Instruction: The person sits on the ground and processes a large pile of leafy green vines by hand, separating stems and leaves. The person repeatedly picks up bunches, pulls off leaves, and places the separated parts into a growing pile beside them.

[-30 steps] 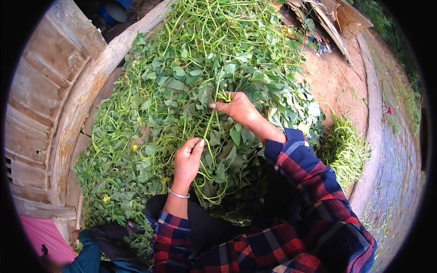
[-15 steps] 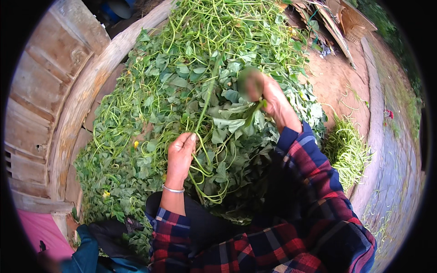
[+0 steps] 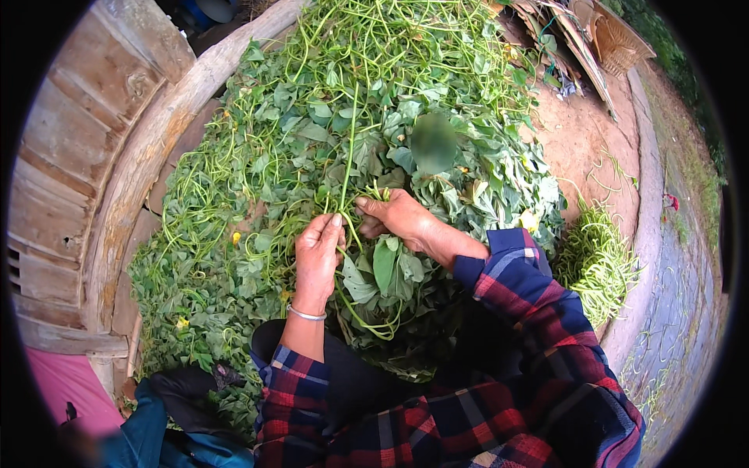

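Green stem (image 3: 349, 152) is partly hidden by the pinching left hand (image 3: 315, 248).

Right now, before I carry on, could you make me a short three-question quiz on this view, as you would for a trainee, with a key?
1. True or false: a silver-coloured bracelet circles the left wrist.
2. On which side of the leafy pile do the weathered wooden planks stand? A) left; B) right; C) the edge nearest the person
3. What does the left hand pinch between thumb and fingers?

Key:
1. True.
2. A.
3. A long green stem, which runs up from the fingertips over the leaves.
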`<state>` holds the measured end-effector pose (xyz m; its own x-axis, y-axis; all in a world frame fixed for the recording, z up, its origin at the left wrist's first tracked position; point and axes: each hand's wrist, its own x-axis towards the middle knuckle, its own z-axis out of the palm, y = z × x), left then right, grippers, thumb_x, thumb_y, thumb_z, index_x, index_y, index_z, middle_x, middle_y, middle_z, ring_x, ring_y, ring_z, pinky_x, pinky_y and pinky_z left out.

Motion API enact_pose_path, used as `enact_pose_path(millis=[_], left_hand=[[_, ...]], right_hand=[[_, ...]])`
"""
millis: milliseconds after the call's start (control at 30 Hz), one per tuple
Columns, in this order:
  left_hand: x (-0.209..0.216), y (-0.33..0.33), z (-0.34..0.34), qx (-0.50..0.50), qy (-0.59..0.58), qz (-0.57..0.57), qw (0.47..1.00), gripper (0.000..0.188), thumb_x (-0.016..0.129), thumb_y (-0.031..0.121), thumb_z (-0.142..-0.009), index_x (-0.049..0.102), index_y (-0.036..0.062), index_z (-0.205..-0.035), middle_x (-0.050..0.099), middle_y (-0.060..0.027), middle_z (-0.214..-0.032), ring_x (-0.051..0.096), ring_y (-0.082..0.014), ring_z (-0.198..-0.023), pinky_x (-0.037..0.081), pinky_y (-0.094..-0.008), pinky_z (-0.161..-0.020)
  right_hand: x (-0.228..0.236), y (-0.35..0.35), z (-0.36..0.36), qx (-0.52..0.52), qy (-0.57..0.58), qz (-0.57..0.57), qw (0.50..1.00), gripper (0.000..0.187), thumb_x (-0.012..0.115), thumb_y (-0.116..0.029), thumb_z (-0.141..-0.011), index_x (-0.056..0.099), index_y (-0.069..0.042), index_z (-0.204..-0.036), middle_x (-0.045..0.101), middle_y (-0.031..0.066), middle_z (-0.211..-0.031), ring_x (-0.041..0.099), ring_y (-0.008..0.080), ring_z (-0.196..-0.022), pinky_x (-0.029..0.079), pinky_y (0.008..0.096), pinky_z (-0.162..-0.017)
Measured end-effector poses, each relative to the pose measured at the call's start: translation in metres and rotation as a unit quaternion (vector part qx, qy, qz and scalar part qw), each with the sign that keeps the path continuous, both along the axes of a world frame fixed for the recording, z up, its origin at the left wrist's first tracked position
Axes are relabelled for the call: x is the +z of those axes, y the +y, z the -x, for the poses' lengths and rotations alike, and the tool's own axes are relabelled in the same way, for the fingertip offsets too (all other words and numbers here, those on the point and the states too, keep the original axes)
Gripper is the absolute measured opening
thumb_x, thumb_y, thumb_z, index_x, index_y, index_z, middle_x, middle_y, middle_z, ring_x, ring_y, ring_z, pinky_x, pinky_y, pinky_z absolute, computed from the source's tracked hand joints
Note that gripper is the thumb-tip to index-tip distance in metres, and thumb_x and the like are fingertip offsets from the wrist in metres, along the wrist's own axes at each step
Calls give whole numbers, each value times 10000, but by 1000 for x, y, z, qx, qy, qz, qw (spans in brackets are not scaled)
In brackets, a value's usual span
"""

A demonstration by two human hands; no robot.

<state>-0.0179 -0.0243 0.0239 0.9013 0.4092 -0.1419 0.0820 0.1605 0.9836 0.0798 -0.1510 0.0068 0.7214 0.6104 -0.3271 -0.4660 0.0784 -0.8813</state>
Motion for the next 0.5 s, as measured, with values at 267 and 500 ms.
enact_pose_path(millis=[267,500], left_hand=[[-8,-1,-4,5,-37,-44,998,161,550,151,-910,605,16,-978,484,63,-715,392,-20,-618,317,-166,-536],[-6,-1,-3,-28,-1,3,1000,168,572,152,-894,579,23,-1001,542,40,-773,442,-25,-637,351,-164,-538]], right_hand=[[0,1,6,61,-21,-40,997,223,507,-229,-930,579,-28,-870,552,34,-655,463,100,-506,364,237,-427],[20,-12,-12,16,1,-18,1000,219,535,-233,-915,563,-34,-828,484,13,-636,363,84,-465,286,234,-405]])
